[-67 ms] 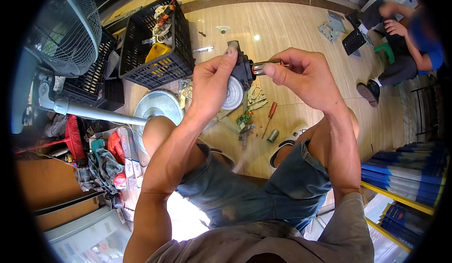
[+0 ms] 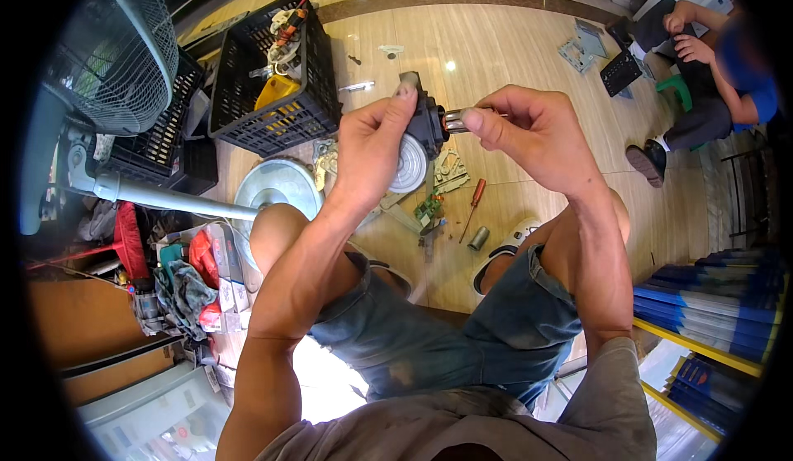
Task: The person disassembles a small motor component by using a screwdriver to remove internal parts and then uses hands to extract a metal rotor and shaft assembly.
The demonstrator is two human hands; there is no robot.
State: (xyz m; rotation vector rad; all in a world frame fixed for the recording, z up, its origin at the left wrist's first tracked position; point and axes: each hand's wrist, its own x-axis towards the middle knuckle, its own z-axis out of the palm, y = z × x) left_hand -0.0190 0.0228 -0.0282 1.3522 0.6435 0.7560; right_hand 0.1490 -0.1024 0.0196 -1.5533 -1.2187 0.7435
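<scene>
My left hand (image 2: 372,143) is closed around a black plastic gear housing (image 2: 429,122), its thumb lying along the top. Below the housing, beside that hand, a round grey ribbed disc (image 2: 410,170) shows; whether it is joined to the housing I cannot tell. Between thumb and fingers, my right hand (image 2: 533,135) pinches a silvery motor armature (image 2: 457,121) with a bit of copper colour, its left end against the housing's open side. On the floor beneath lie a red-handled screwdriver (image 2: 473,206), a small green circuit board (image 2: 429,211) and a grey metal cylinder (image 2: 478,238).
A black crate (image 2: 273,118) with tools and a yellow part stands at the left, near a fan (image 2: 116,56) and its round base (image 2: 277,188). Another person (image 2: 719,89) sits at the far right by metal plates (image 2: 581,48). Blue packages (image 2: 710,296) fill a rack at right.
The fingers of my right hand have shifted slightly at the armature. My left hand and the housing stay in place. The other person's hand has moved a little.
</scene>
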